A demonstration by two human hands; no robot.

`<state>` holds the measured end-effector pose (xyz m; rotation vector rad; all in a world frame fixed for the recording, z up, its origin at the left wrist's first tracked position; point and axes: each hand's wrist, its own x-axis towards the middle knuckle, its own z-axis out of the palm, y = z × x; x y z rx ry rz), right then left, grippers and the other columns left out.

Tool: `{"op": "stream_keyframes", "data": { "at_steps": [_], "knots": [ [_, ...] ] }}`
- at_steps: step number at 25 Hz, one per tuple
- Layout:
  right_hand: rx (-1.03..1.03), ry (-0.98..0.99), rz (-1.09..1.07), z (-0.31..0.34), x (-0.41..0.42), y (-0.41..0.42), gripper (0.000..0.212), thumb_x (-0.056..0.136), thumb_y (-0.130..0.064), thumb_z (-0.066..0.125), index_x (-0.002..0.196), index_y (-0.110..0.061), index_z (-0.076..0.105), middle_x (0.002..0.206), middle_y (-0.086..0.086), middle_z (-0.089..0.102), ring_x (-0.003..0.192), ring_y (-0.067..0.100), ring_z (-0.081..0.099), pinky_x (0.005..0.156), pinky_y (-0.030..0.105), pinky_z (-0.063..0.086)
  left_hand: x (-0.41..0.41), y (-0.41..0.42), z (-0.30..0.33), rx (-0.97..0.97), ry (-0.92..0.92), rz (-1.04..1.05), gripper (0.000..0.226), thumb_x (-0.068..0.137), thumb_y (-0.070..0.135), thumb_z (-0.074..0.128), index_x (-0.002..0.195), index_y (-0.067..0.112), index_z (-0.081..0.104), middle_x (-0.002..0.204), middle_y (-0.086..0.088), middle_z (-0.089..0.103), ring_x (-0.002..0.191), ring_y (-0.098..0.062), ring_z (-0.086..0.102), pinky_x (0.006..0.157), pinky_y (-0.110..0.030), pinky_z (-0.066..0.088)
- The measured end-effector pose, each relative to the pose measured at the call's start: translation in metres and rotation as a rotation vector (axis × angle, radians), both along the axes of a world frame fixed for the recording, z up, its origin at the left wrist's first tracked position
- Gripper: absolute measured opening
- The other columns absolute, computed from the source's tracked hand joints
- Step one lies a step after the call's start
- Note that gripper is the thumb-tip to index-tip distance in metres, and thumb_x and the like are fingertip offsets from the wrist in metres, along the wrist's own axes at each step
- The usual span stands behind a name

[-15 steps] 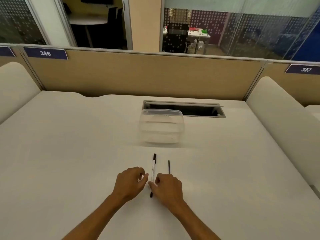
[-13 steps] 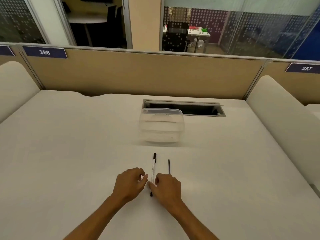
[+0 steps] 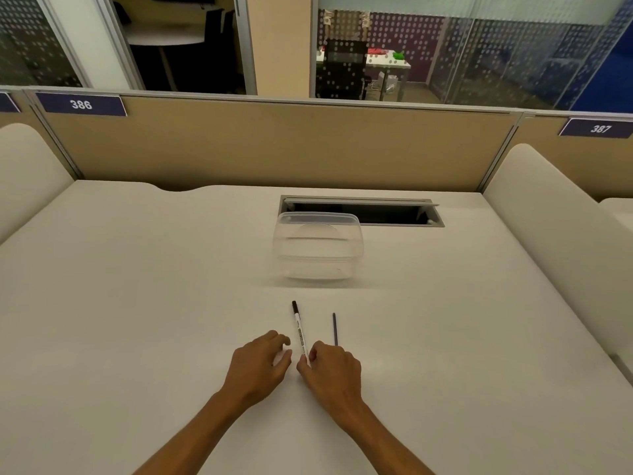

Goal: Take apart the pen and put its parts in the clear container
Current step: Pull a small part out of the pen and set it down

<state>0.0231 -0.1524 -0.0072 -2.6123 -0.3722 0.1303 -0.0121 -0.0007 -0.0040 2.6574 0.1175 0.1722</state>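
A white pen (image 3: 299,329) with a black cap at its far end lies on the white desk (image 3: 137,303), pointing away from me. My right hand (image 3: 334,373) pinches the pen's near end with thumb and fingertips, which hide that end. My left hand (image 3: 258,366) rests just left of the pen, fingers loosely curled and holding nothing. A thin dark refill (image 3: 334,329) lies parallel to the pen on its right, its near end behind my right hand. The clear container (image 3: 318,255) stands beyond them at mid-desk.
An open cable slot (image 3: 394,212) is set into the desk right behind the container. Tan partition panels (image 3: 274,149) close off the far edge, and padded dividers (image 3: 548,217) flank both sides.
My right hand has closed on the pen's near end and swung it right, so the capped end has shifted slightly left. My left hand has drawn a little away from the pen.
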Motion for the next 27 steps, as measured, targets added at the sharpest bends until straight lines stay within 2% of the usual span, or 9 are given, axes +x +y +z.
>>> {"op": "stream_keyframes", "data": {
  "at_steps": [3,5,8,11,15,18,20,24,27],
  "knots": [
    [0.103,-0.023,-0.05,0.004,-0.004,-0.005,0.029,0.09,-0.05,0.052,0.085,-0.025,0.064,0.074,-0.01,0.067,0.058,0.007,0.052,0.052,0.01,0.029,-0.002,-0.003,0.004,0.072,-0.121,-0.077,0.032,0.083,0.027,0.071,0.114,0.019,0.066,0.12,-0.004,0.066,0.097,-0.02,0.068,0.068,-0.029,0.058],
    [0.189,-0.027,-0.066,0.009,-0.005,-0.01,0.027,0.09,-0.05,0.055,0.088,-0.026,0.066,0.078,-0.01,0.069,0.061,0.007,0.057,0.057,0.006,0.036,-0.001,-0.005,0.01,0.111,-0.188,-0.143,0.04,0.079,0.025,0.075,0.118,0.02,0.065,0.129,-0.009,0.062,0.116,-0.027,0.061,0.08,-0.036,0.058],
    [0.358,0.002,-0.056,0.019,-0.007,-0.016,0.024,0.089,-0.048,0.058,0.09,-0.027,0.069,0.08,-0.014,0.071,0.066,0.006,0.064,0.064,0.013,0.05,0.001,-0.009,0.024,0.113,-0.258,-0.207,0.034,0.09,0.036,0.055,0.119,0.021,0.065,0.133,-0.005,0.06,0.127,-0.025,0.051,0.095,-0.038,0.049],
    [0.569,0.072,-0.077,0.033,-0.007,-0.02,0.025,0.087,-0.052,0.057,0.083,-0.031,0.07,0.067,-0.015,0.068,0.062,0.005,0.064,0.061,0.022,0.055,0.0,-0.012,0.038,0.135,-0.299,-0.253,0.042,0.094,0.044,0.037,0.109,0.019,0.068,0.116,-0.002,0.068,0.12,-0.023,0.057,0.092,-0.034,0.049],
    [0.747,0.139,-0.087,0.049,-0.001,-0.025,0.035,0.086,-0.053,0.052,0.071,-0.027,0.07,0.06,-0.004,0.065,0.049,0.008,0.054,0.055,0.022,0.047,0.002,-0.012,0.053,0.158,-0.328,-0.26,0.041,0.096,0.042,0.035,0.1,0.018,0.068,0.089,0.0,0.067,0.085,-0.019,0.063,0.072,-0.027,0.048],
    [0.746,0.109,-0.096,0.059,0.003,-0.028,0.038,0.088,-0.051,0.05,0.06,-0.03,0.064,0.052,-0.005,0.058,0.047,0.006,0.048,0.051,0.022,0.04,0.004,-0.011,0.066,0.175,-0.311,-0.284,0.031,0.096,0.038,0.039,0.101,0.021,0.065,0.082,0.003,0.059,0.07,-0.015,0.052,0.063,-0.023,0.038],
    [0.725,0.08,-0.103,0.064,0.005,-0.028,0.041,0.091,-0.05,0.049,0.057,-0.03,0.061,0.049,-0.008,0.055,0.047,0.006,0.046,0.05,0.027,0.039,0.003,-0.011,0.074,0.169,-0.302,-0.311,0.033,0.097,0.039,0.037,0.101,0.021,0.064,0.079,0.004,0.058,0.064,-0.016,0.049,0.055,-0.028,0.041],
    [0.665,0.009,-0.136,0.07,0.008,-0.027,0.065,0.09,-0.061,0.041,0.05,-0.01,0.049,0.044,0.007,0.046,0.043,0.013,0.039,0.047,0.039,0.037,-0.002,-0.013,0.085,0.098,-0.325,-0.318,0.025,0.095,0.037,0.046,0.104,0.023,0.065,0.079,0.009,0.067,0.061,-0.011,0.06,0.046,-0.029,0.049],
    [0.687,0.001,-0.198,0.077,0.009,-0.027,0.064,0.087,-0.063,0.041,0.044,-0.015,0.033,0.039,-0.002,0.03,0.042,0.011,0.028,0.046,0.035,0.028,-0.004,-0.014,0.093,0.1,-0.36,-0.311,0.029,0.093,0.044,0.047,0.103,0.024,0.065,0.083,0.012,0.072,0.059,-0.011,0.065,0.045,-0.028,0.051]
  ]
}}
